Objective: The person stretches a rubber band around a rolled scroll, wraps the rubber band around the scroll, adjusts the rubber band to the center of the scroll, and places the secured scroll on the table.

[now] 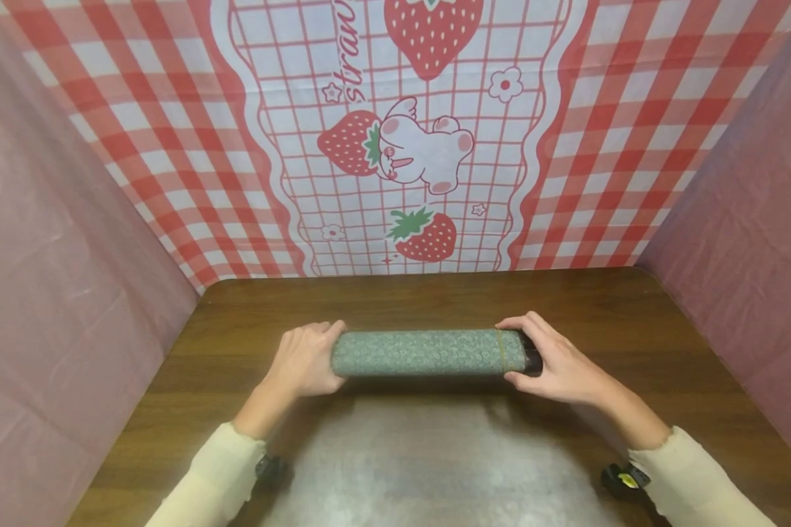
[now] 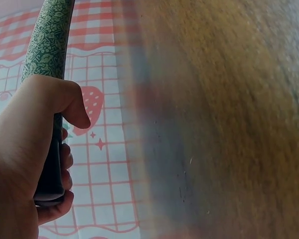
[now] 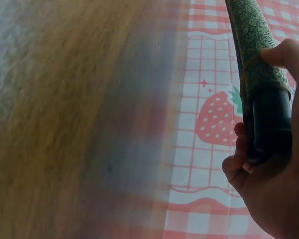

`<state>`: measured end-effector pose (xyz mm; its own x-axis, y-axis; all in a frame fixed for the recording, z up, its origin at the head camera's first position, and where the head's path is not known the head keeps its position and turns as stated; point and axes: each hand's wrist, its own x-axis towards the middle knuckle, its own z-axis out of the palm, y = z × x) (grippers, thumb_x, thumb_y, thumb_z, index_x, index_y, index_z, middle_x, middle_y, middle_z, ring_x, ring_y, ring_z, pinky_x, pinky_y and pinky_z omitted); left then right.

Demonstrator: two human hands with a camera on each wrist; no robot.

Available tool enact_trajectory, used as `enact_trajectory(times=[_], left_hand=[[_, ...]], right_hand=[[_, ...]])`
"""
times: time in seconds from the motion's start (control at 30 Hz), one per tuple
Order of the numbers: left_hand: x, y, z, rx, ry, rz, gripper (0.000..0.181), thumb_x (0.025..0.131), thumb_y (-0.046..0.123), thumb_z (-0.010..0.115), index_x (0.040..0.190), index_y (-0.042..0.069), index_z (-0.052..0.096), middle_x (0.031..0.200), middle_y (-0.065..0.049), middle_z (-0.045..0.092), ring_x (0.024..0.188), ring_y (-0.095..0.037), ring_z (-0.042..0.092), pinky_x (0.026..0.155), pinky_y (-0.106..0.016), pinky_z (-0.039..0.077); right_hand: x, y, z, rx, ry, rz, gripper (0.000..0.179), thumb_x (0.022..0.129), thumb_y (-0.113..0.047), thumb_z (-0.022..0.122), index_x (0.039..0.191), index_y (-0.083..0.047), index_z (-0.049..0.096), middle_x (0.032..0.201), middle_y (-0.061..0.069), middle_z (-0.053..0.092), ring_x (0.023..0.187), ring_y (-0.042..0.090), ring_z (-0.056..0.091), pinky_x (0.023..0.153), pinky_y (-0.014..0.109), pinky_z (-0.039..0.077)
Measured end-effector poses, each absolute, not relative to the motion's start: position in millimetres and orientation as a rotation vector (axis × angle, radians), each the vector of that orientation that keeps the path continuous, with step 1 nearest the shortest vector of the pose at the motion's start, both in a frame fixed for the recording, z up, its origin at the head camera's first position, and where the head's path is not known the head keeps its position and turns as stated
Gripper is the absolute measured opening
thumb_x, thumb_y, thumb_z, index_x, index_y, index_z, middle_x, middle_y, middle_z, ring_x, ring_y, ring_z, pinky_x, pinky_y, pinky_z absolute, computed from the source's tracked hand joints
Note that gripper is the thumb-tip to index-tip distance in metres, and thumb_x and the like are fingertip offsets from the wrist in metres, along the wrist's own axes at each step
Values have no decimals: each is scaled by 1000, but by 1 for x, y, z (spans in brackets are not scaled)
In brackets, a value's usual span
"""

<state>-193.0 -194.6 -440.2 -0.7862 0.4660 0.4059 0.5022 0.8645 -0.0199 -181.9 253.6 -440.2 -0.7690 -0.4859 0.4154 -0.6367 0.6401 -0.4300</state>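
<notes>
Both hands hold a rolled-up scroll (image 1: 422, 353) level above the table. It is wrapped in green floral-patterned cloth and has dark, glossy ends. A thin yellowish cord (image 1: 500, 350) circles it near the right end. My left hand (image 1: 308, 357) grips the left end; in the left wrist view the dark end (image 2: 51, 174) lies in the palm, fingers curled behind it. At the other end, my right hand (image 1: 560, 364) has its thumb on the near side and fingers on the far side. The right wrist view shows that dark end (image 3: 271, 119) against the palm.
Below lies a brown wooden table (image 1: 422, 300) with a bright reflection in its middle. A red-and-white checked cloth with strawberries (image 1: 425, 238) hangs behind its far edge. Pink curtains (image 1: 59, 278) close off both sides.
</notes>
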Motion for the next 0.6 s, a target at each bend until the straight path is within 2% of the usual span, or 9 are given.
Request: enact_trajectory(times=[0.2, 0.4, 0.6], left_hand=[[-194, -196, -440, -717, -2629, -119, 63, 62, 39, 94, 115, 16, 69, 84, -3, 73, 70, -25, 71, 56, -39, 56], [-194, -193, -438, -729, -2617, -110, 63, 63, 40, 94, 114, 15, 69, 84, -3, 73, 70, -25, 70, 56, -40, 56], [-193, -194, -438, -726, -2620, -119, 62, 62, 39, 94, 113, 16, 69, 84, -3, 73, 70, -25, 71, 56, -39, 56]], right_hand=[[-183, 249, -443, 850, -2596, 796, 77, 74, -29, 100, 144, -24, 66, 116, -5, 63, 99, 5, 57, 80, 32, 54], [-183, 248, -445, 831, -2581, 773, 78, 74, -32, 101, 145, -28, 70, 111, -6, 61, 95, 5, 58, 78, 32, 55], [-182, 251, -442, 851, -2613, 781, 82, 77, -30, 100, 149, -19, 63, 127, -3, 67, 110, 7, 61, 88, 40, 57]])
